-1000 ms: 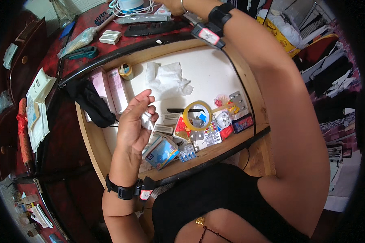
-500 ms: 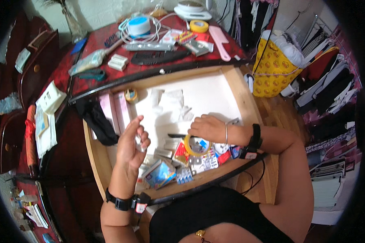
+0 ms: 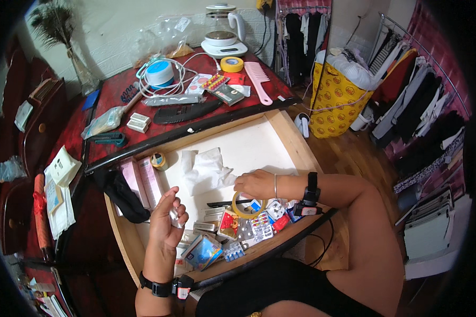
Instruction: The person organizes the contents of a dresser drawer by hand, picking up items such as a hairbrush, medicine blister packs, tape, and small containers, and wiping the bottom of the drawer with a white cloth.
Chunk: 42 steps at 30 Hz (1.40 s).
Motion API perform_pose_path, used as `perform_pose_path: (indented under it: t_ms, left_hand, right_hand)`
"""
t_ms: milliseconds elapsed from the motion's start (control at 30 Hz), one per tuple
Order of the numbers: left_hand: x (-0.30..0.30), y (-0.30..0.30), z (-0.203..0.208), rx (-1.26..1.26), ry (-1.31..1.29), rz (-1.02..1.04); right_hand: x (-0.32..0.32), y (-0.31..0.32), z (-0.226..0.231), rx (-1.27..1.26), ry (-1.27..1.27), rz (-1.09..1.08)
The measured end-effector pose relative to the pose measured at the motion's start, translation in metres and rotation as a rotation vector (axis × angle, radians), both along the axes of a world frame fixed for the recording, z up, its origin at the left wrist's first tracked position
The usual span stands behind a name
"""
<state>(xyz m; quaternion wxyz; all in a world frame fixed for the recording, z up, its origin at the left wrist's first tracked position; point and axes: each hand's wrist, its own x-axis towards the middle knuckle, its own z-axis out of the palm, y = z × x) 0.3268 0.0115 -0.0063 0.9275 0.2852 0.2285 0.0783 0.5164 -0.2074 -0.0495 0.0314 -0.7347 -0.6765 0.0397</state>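
Observation:
My left hand [image 3: 168, 219] is raised over the left side of an open wooden drawer [image 3: 293, 136], its fingers curled around a small white item [image 3: 175, 217]. What this item is cannot be made out. My right hand [image 3: 255, 183] is low inside the drawer with fingers bent down and together. Its fingertips meet the right corner of a crumpled white tissue [image 3: 206, 171], but whether they pinch it is hidden. Just below that hand a yellow tape roll [image 3: 249, 205] leans on blister packs [image 3: 261, 226], small white boxes [image 3: 212, 215] and a blue packet [image 3: 203, 252].
Pink boxes [image 3: 150, 182], a small tape roll [image 3: 158, 161] and black cloth [image 3: 122, 196] fill the drawer's left side. On the red tabletop are a pink comb [image 3: 258, 82], black comb [image 3: 188, 112], coiled cable [image 3: 185, 79] and kettle [image 3: 223, 37]. A yellow bag [image 3: 336, 100] stands right.
The view has tilted up, showing more of the tabletop and kettle. My right hand has come closer to the tissue, which looks more spread. My left hand keeps its grip on the white item.

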Motion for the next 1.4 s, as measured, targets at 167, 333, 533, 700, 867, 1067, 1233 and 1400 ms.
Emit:
perform_pose_path:
  t_ms: [167,333,533,700,867,1067,1233,1400]
  left_hand:
    - [0.001,-0.002,0.003,-0.005,0.011,-0.007]
    - [0.004,0.002,-0.003,-0.035,-0.007,-0.016]
    - [-0.001,0.001,-0.003,-0.043,0.002,-0.011]
    - [-0.001,0.0,-0.004,-0.024,0.007,-0.032]
    - [0.002,-0.006,0.004,0.011,0.042,-0.041]
    - [-0.001,-0.009,0.012,-0.029,0.025,-0.078]
    - [-0.003,-0.007,0.012,-0.032,-0.047,-0.12]
    - [0.003,-0.017,0.013,0.005,0.092,-0.045]
  right_hand:
    - [0.004,-0.002,-0.021,-0.084,-0.068,-0.03]
    - [0.022,-0.003,0.04,0.308,0.152,-0.104]
    - [0.124,-0.041,0.151,0.776,0.485,-0.844]
    - [0.216,-0.055,0.15,0.626,0.477,-1.157]
    - [0.246,-0.027,0.121,0.366,0.372,-1.155]
    - [0.196,-0.035,0.123,0.627,0.227,-0.914]
    - [0.081,-0.084,0.094,-0.137,0.83,-0.263]
    - [0.016,-0.085,0.023,-0.435,0.106,-0.233]
